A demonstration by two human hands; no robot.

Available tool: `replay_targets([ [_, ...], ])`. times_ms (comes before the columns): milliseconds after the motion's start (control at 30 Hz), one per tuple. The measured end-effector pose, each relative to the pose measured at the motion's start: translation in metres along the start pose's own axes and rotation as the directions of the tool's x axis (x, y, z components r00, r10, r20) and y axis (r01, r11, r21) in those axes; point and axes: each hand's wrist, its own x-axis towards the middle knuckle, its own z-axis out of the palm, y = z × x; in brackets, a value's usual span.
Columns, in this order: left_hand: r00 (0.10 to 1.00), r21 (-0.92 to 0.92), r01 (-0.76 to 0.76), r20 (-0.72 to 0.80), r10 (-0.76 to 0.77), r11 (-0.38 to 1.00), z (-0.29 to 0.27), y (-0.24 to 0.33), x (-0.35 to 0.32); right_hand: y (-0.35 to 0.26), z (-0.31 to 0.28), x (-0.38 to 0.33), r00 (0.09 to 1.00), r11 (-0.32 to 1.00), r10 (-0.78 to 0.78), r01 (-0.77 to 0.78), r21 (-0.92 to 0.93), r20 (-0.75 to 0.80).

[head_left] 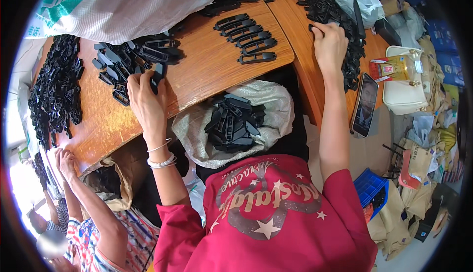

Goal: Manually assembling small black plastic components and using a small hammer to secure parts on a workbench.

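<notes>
At the table's left part, my left hand (147, 97) is closed on a black plastic part (157, 76), beside a loose pile of long black plastic parts (114, 64). Farther right, the fingertips of my right hand (331, 45) pinch a small black plastic piece (311, 27), whose exact shape is too small to tell. That hand is at the edge of a heap of small black pieces (351, 67). Between my hands, several black slotted parts (256, 46) lie in a slanting row on the wooden table (207, 70).
A woven sack (278, 102) in my lap holds black parts (234, 121). Another large white sack (133, 5) stands on the table. A phone (365, 105), a white bag (405, 92) and a blue crate (369, 188) are at the right. Another person's hand (65, 162) rests at the left table edge.
</notes>
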Motion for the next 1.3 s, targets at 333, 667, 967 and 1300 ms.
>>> replay_targets([
  [333,0.975,-0.155,-0.19,-0.142,0.169,0.969,0.01,0.007,-0.009,0.0,0.018,0.008,0.994,0.993,0.107,-0.105,-0.06,0.034],
  [667,0.913,-0.914,0.395,0.378,-0.155,0.093,0.005,0.049,-0.029,0.009,0.019,0.013,0.988,0.989,-0.05,0.069,0.132,-0.143],
  [967,0.811,-0.803,0.572,0.524,0.261,-0.168,-0.008,0.074,-0.056,-0.099,-0.073,-0.056,0.978,0.537,-0.065,-0.132,0.833,0.197],
  [1300,0.709,-0.61,0.705,0.579,0.403,-0.362,-0.019,0.101,-0.065,-0.123,-0.084,-0.088,0.934,0.545,-0.334,0.301,0.782,-0.127],
])
